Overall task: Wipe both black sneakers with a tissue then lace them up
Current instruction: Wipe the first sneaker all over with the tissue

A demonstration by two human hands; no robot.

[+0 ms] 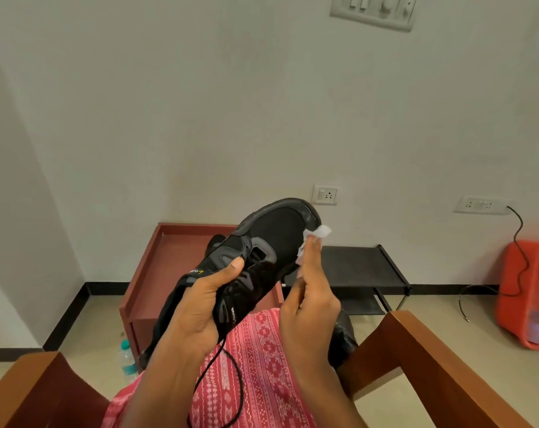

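Left grip [200, 304]: fingers and thumb clamped around the heel and collar of a black sneaker [277, 233], thumb lying across the tongue area. We record the shoe as held in the air above the lap, tilted, with its toe pointing up and away towards the wall.

Right grip [311, 298]: fingers closed on a white tissue [319, 233], which is pressed against the right edge of the toe, at the rubber rand. Part of the tissue sticks out above the fingertips.

A black lace [242, 396] hangs from the shoe below the left grip and loops down over a pink patterned cloth [262, 350] covering the lap. The eyelets that we can see carry no lace.

Wooden chair arms [432, 350] frame the lap on both sides. A dark, shiny object [344, 335] sits low beside the right forearm; we cannot tell what it is.

Beyond the shoe stands a reddish-brown bench [157, 267] with a raised rim, set against the wall. Something black lies on it, mostly hidden behind the held sneaker. Just beside the bench on the right is a black rack [361, 264]. A clear water bottle [127, 356] with a green cap stands on the floor at the bench's near left corner.

Far right: an orange plastic stool [524, 288], with a black cable [520, 242] running from a wall socket down in front of it.
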